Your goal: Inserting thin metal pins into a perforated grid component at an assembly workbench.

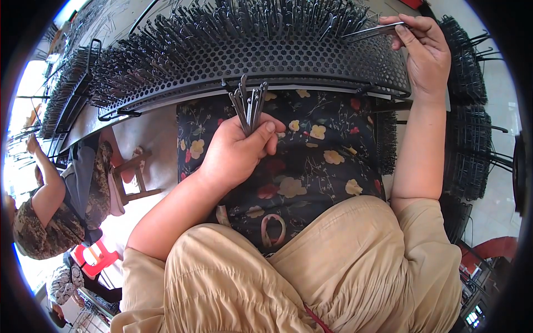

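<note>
My left hand [236, 150] is closed around a bundle of slim dark metal strips [251, 108], held upright above the flowered cloth on my lap; several have rounded tips. At the right end of the perforated black metal rack [250, 64], my right hand [427, 55] pinches one or more similar strips [371, 34] between thumb and fingers. Their far end points left, toward the rack's standing strips [266, 22]. Whether that end touches the rack I cannot tell. Dense rows of these dark strips stand in the rack's holes, while its right end shows bare mesh.
Another filled rack [66, 94] stands on the table to the left. Beside it sits a person in a camouflage top [83, 194], near a wooden stool [133, 175]. Stacked black wire racks [469, 150] stand close on my right. A red stool [94, 256] is at lower left.
</note>
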Action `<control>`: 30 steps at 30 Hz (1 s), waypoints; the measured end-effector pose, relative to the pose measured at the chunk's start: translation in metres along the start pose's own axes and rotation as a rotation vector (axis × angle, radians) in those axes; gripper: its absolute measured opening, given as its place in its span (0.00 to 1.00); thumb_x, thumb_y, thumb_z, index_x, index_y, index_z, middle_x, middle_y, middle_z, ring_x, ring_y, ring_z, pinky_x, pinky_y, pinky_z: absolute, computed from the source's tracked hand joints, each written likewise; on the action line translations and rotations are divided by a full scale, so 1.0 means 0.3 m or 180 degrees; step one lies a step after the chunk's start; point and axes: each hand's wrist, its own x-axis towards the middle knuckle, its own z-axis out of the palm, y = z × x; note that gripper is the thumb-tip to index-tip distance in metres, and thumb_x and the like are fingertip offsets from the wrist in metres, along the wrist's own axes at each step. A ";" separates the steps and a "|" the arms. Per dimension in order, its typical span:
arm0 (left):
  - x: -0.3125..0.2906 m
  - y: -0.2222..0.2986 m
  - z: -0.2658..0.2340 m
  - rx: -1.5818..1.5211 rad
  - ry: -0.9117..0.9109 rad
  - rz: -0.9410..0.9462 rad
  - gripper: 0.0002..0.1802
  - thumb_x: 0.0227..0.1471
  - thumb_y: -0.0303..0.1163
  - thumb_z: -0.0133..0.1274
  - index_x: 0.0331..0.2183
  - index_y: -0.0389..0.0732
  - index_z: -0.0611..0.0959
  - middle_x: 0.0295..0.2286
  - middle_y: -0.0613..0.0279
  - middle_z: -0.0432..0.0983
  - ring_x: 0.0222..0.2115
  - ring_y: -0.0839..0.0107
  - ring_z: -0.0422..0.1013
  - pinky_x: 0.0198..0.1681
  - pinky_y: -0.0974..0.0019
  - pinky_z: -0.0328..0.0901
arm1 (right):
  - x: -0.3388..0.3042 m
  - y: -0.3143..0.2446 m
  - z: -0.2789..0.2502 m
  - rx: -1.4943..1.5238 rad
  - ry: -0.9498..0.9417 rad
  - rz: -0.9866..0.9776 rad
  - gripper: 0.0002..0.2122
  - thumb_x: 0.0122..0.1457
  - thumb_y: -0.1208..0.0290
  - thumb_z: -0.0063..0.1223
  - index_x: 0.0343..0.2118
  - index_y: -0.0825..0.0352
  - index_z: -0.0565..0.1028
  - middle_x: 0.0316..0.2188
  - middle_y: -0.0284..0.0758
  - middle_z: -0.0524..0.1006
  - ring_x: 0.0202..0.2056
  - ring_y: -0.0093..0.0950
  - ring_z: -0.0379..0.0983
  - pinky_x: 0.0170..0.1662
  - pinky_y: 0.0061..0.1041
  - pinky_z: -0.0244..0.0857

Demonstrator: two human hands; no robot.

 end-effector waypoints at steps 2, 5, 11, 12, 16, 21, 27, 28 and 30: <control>-0.002 -0.002 -0.002 -0.0023 0.0023 0.0004 0.10 0.60 0.29 0.46 0.35 0.36 0.81 0.19 0.71 0.71 0.19 0.84 0.62 0.24 0.77 0.58 | 0.008 -0.003 -0.019 -0.0213 -0.0235 0.0059 0.07 0.62 0.82 0.46 0.41 0.70 0.73 0.38 0.48 0.79 0.33 0.23 0.74 0.32 0.17 0.65; 0.000 -0.004 -0.003 0.0019 0.0001 0.0017 0.10 0.60 0.30 0.46 0.34 0.36 0.81 0.19 0.71 0.71 0.19 0.84 0.62 0.24 0.77 0.58 | 0.021 -0.017 -0.038 -0.0237 -0.0407 0.0080 0.07 0.61 0.82 0.47 0.41 0.70 0.74 0.38 0.47 0.79 0.34 0.24 0.75 0.32 0.17 0.65; 0.008 0.000 0.001 -0.0037 -0.0045 -0.0093 0.09 0.59 0.30 0.47 0.34 0.37 0.81 0.19 0.72 0.71 0.19 0.84 0.62 0.24 0.77 0.58 | 0.020 -0.007 0.018 -0.0064 -0.0157 0.0191 0.07 0.61 0.82 0.46 0.41 0.71 0.73 0.38 0.47 0.79 0.40 0.35 0.78 0.36 0.21 0.69; 0.011 -0.002 0.001 -0.0035 -0.0007 -0.0093 0.09 0.59 0.30 0.47 0.34 0.37 0.81 0.19 0.72 0.71 0.19 0.84 0.62 0.24 0.77 0.58 | 0.021 0.006 0.011 -0.0068 -0.0152 0.0188 0.07 0.61 0.82 0.46 0.41 0.71 0.73 0.38 0.47 0.79 0.40 0.35 0.78 0.36 0.21 0.69; 0.009 -0.005 -0.001 -0.0139 0.0002 -0.0121 0.09 0.59 0.30 0.47 0.33 0.37 0.80 0.19 0.72 0.71 0.19 0.84 0.62 0.23 0.77 0.58 | 0.020 0.017 -0.022 0.0328 -0.0004 0.0177 0.08 0.62 0.82 0.45 0.42 0.72 0.73 0.38 0.47 0.79 0.42 0.38 0.77 0.38 0.24 0.72; 0.015 0.002 0.002 -0.0117 0.0006 -0.0239 0.09 0.59 0.30 0.47 0.33 0.38 0.80 0.19 0.72 0.71 0.18 0.84 0.61 0.21 0.77 0.57 | 0.023 0.019 -0.030 0.0372 0.0001 0.0162 0.09 0.62 0.82 0.44 0.42 0.71 0.73 0.38 0.47 0.79 0.42 0.39 0.77 0.38 0.25 0.73; 0.017 -0.003 0.003 -0.0110 0.0064 -0.0304 0.09 0.59 0.31 0.47 0.33 0.38 0.80 0.19 0.72 0.71 0.17 0.84 0.61 0.19 0.77 0.55 | 0.024 0.017 -0.033 0.0643 -0.0183 0.0266 0.09 0.62 0.82 0.44 0.42 0.71 0.74 0.39 0.48 0.78 0.42 0.38 0.77 0.39 0.26 0.74; 0.017 -0.003 0.005 -0.0118 0.0080 -0.0317 0.09 0.59 0.31 0.47 0.33 0.38 0.80 0.19 0.72 0.70 0.17 0.84 0.61 0.19 0.77 0.55 | 0.021 0.026 -0.035 0.0466 -0.0052 0.0286 0.09 0.62 0.82 0.44 0.42 0.71 0.74 0.40 0.48 0.78 0.42 0.37 0.77 0.38 0.25 0.74; 0.021 -0.007 0.006 -0.0091 0.0083 -0.0283 0.09 0.59 0.31 0.47 0.33 0.38 0.80 0.19 0.72 0.70 0.17 0.84 0.61 0.19 0.77 0.56 | 0.019 0.028 -0.037 0.0285 0.0082 0.0304 0.09 0.62 0.82 0.44 0.42 0.72 0.74 0.40 0.48 0.78 0.42 0.36 0.77 0.38 0.25 0.74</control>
